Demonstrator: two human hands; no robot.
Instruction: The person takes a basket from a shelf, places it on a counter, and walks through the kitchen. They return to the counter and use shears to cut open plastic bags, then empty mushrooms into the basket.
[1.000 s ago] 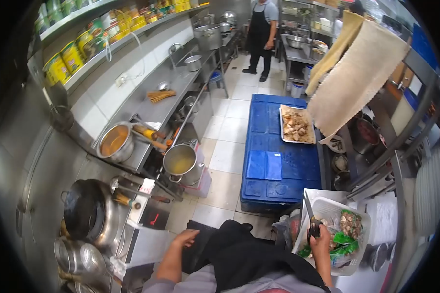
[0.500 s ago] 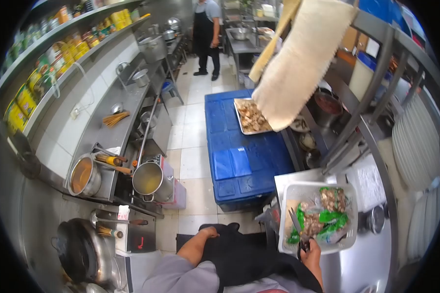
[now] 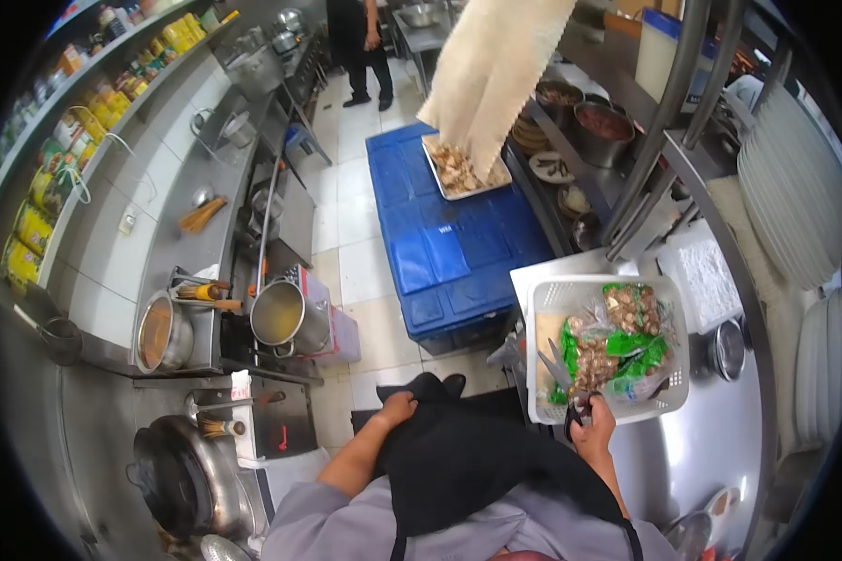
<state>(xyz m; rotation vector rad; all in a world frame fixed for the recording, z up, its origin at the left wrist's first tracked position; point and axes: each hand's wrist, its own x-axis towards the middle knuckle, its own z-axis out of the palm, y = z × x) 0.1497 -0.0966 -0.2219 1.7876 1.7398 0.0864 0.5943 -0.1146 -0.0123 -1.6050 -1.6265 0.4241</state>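
Observation:
My right hand (image 3: 593,428) is closed around the handles of a pair of scissors (image 3: 558,366). The blades are apart and point over the near left part of a white plastic basket (image 3: 539,404). Inside it lie clear plastic bags of brownish food pieces (image 3: 591,363) with green plastic parts (image 3: 642,353). Whether the blades touch a bag is hard to make out. My left hand (image 3: 399,409) is closed at the edge of my black apron (image 3: 458,458), gripping the cloth in front of my body.
A blue chest (image 3: 421,220) ahead carries a tray of food pieces (image 3: 458,178). A light cloth (image 3: 505,70) hangs above it. Left are a pot (image 3: 285,316), a bowl (image 3: 162,332) and a wok (image 3: 173,477). Stacked plates (image 3: 795,206) stand right. A person (image 3: 357,47) stands far ahead.
My view has tilted down and shifted, so the basket and blue chest appear higher in the picture. My right hand still holds the scissors over the basket; my left hand stays at the apron.

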